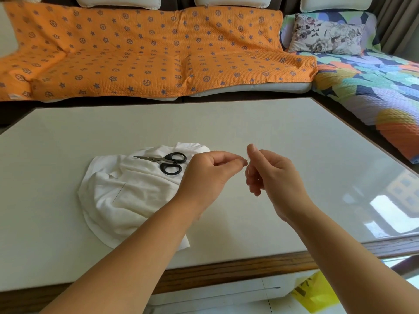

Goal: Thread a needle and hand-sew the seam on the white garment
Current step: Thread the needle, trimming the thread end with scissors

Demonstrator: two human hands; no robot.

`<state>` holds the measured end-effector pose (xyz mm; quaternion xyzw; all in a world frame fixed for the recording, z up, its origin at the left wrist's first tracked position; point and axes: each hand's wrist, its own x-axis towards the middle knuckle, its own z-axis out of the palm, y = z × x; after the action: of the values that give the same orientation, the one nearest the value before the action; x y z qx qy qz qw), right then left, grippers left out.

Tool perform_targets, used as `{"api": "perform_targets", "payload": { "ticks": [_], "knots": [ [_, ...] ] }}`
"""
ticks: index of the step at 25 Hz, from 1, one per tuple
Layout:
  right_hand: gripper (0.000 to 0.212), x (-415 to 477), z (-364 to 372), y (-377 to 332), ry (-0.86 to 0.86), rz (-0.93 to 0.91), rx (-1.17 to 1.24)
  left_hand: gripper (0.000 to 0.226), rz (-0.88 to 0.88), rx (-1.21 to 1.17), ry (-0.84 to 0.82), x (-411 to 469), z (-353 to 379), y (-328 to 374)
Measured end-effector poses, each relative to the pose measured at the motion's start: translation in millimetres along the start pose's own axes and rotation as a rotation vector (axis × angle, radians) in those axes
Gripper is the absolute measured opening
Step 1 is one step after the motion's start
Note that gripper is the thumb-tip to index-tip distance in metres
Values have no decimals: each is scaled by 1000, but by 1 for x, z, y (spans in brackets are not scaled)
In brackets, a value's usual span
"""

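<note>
The white garment [127, 196] lies crumpled on the table [249, 128], left of centre. A thin needle [119, 193] lies slanted on its cloth. Black-handled scissors [167, 163] rest on the garment's far part. Above the table, right of the garment, my left hand [204, 177] pinches a fine white thread [247, 160] between thumb and forefinger. My right hand [272, 177] is fingertip to fingertip with it, fingers curled, pinching the same thread; a faint loop shows by its fingers. The thread is barely visible.
A sofa with an orange patterned cover [147, 53] runs behind the table, with a multicoloured quilt [367, 87] and a floral cushion [326, 35] at the right. A yellow bag [317, 291] lies on the floor under the table's near right edge.
</note>
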<state>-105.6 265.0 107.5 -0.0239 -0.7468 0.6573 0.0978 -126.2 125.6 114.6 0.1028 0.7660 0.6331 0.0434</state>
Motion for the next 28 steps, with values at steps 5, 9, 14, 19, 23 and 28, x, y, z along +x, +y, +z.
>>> {"api": "perform_targets", "payload": {
  "ticks": [5, 9, 14, 19, 23, 28],
  "knots": [
    [32, 5, -21, 2, -122, 38, 182, 8, -171, -198, -26, 4, -6, 1],
    [17, 3, -27, 0, -162, -84, 68, 18, -194, -279, -63, 5, -6, 0],
    [22, 0, -23, -3, -89, -125, 74, 21, -204, -271, -92, 4, -6, 0],
    [10, 0, -18, 0, -54, -135, 7, 22, -245, -318, -138, 2, -6, 0],
    [14, -4, -12, 0, -15, -169, -173, 21, -338, -507, -200, 2, -7, 0],
    [12, -8, -7, 2, 44, -236, -310, 22, -346, -738, -247, 2, -9, 2]
  ]
}}
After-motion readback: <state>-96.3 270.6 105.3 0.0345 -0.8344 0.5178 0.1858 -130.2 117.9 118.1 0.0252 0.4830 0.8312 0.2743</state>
